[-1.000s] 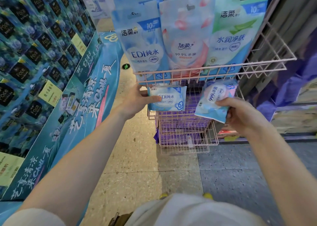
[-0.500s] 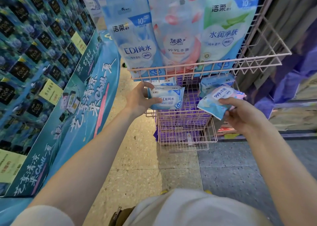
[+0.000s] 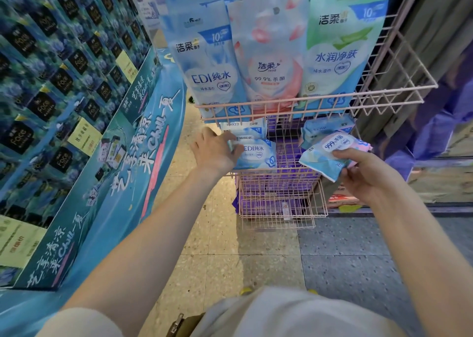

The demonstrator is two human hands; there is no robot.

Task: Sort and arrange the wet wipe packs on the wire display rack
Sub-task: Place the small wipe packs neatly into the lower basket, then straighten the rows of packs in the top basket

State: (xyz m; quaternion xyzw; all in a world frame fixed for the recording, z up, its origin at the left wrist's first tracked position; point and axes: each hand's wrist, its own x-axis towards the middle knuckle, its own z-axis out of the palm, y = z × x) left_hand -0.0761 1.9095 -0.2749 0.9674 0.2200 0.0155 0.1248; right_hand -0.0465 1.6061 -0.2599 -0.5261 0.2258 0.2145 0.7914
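The pink wire rack (image 3: 320,98) carries three tall glossy bags in its top basket. On the tier below, soft blue EDI packs (image 3: 244,128) are stacked left. The left hand (image 3: 215,152) grips the near blue pack (image 3: 257,154) there by its left end. Right, the right hand (image 3: 368,175) pinches a crinkled pink-and-blue 999 pack (image 3: 330,152) just in front of the rack. Purple packs (image 3: 266,203) fill the bottom basket.
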